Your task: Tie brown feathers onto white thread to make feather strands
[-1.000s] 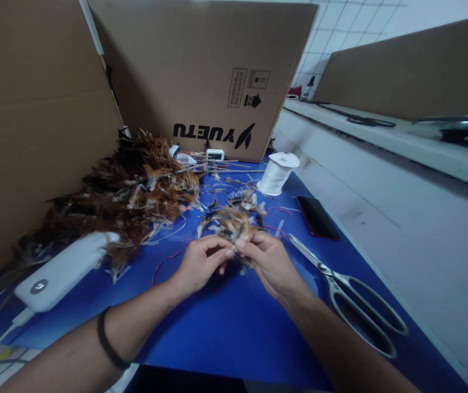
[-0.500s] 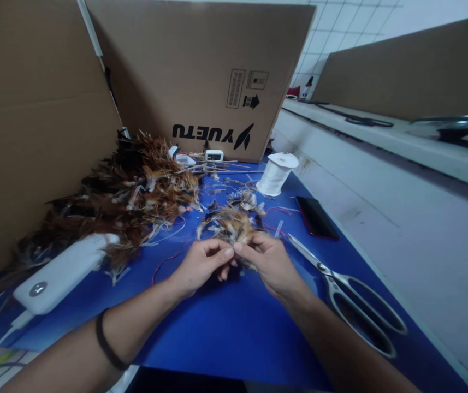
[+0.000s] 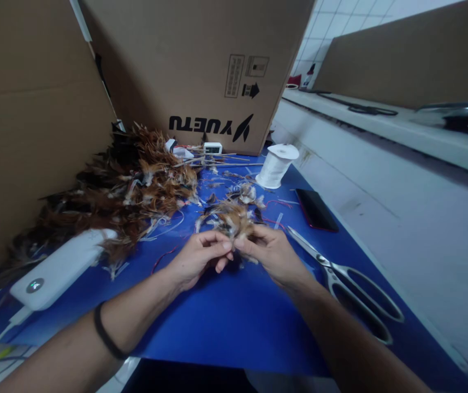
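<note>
My left hand [image 3: 203,256] and my right hand [image 3: 272,254] meet at the near side of a small clump of tan and grey feathers [image 3: 231,216]. Each has thumb and index finger pinched together, the two thumb tips almost touching. The feathers fan out just beyond the fingertips. What exactly lies between the left fingertips is too small to make out, while tan feathers show around and under the right fingers. More loose greyish feathers [image 3: 247,192] lie right behind the clump.
A large brown feather pile [image 3: 147,180] fills the left, with a white power bank [image 3: 61,270] before it. Scissors [image 3: 340,278] lie beside my right forearm. Farther back are a black phone [image 3: 317,210], a white spool [image 3: 277,166] and a cardboard box [image 3: 193,71].
The view has tipped slightly downward, so the scene sits a little higher. Both hands keep their pinch at the clump with only slight finger movement. The power bank's display is now lit.
</note>
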The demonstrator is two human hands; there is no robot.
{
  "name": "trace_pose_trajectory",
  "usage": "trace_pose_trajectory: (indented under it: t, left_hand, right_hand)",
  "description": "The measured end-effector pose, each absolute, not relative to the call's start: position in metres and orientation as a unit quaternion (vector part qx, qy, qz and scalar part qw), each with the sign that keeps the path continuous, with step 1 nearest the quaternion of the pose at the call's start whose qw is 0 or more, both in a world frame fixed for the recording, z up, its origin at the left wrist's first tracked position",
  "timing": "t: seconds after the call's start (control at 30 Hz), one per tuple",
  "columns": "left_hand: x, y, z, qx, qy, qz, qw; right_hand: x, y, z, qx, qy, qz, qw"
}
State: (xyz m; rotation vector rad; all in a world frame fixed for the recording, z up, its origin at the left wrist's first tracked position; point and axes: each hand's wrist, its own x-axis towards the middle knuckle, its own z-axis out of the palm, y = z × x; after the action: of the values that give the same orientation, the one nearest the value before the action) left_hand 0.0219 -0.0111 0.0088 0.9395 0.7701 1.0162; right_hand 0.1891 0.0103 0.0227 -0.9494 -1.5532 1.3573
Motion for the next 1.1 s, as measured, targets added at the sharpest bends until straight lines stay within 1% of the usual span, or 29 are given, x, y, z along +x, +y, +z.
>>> trace_pose_trajectory:
  t: [0.07,0.13,0.23,0.33,0.47,0.7,0.8,0.97,1.1]
  left_hand:
    - [0.022,-0.01,0.011,0.416,0.356,0.486,0.681]
    - [0.021,-0.009,0.013,0.404,0.365,0.52,0.658]
    - [0.018,-0.006,0.014,0.385,0.373,0.566,0.626]
    - [0.015,-0.003,0.014,0.368,0.379,0.605,0.595]
    - [0.013,0.0,0.015,0.353,0.39,0.634,0.567]
    - [0.013,0.0,0.015,0.362,0.402,0.634,0.553]
    - [0.013,-0.001,0.016,0.36,0.405,0.634,0.552]
    - [0.014,0.0,0.017,0.35,0.409,0.638,0.55]
    - [0.014,0.001,0.018,0.346,0.407,0.644,0.548]
  right_hand:
    - [0.195,0.012,0.026,-0.406,-0.642,0.497,0.42]
    - [0.202,0.015,0.029,-0.44,-0.681,0.429,0.397]
    - [0.211,0.018,0.03,-0.472,-0.759,0.327,0.307]
    - [0.211,0.018,0.027,-0.466,-0.828,0.222,0.22]
    - [0.201,0.016,0.02,-0.476,-0.853,0.13,0.169]
    - [0.188,0.014,0.009,-0.492,-0.858,0.007,0.145]
    - [0.186,0.015,0.005,-0.465,-0.874,0.005,0.143]
    - [0.187,0.015,0.004,-0.417,-0.891,0.045,0.173]
    - [0.188,0.016,0.006,-0.441,-0.879,-0.018,0.182]
